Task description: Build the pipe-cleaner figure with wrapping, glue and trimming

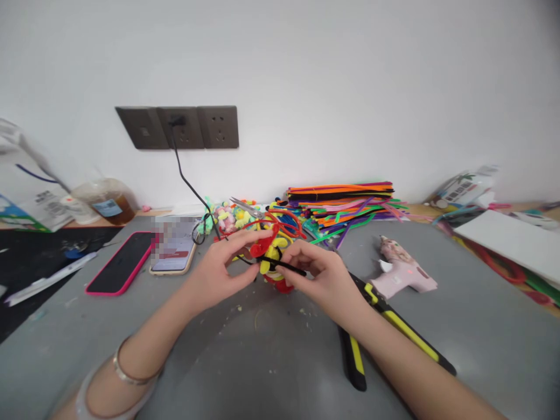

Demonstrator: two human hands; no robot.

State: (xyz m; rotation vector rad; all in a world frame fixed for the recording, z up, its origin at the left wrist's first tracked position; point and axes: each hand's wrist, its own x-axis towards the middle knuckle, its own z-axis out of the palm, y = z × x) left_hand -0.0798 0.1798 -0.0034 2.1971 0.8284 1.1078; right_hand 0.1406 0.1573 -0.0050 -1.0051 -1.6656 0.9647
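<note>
A small red and yellow pipe-cleaner figure is held up between both hands over the grey table. My left hand grips it from the left, thumb and fingers closed on its side. A black pipe cleaner crosses the front of the figure and sticks out to the right. My right hand pinches this black strip between thumb and fingers. The fingers hide parts of the figure, and its fine shape is blurred.
Behind the hands lie bundled pipe cleaners and scissors. Black-yellow pliers and a pink glue gun are at right. Two phones, one pink-cased, lie left. A black cable hangs from the wall socket.
</note>
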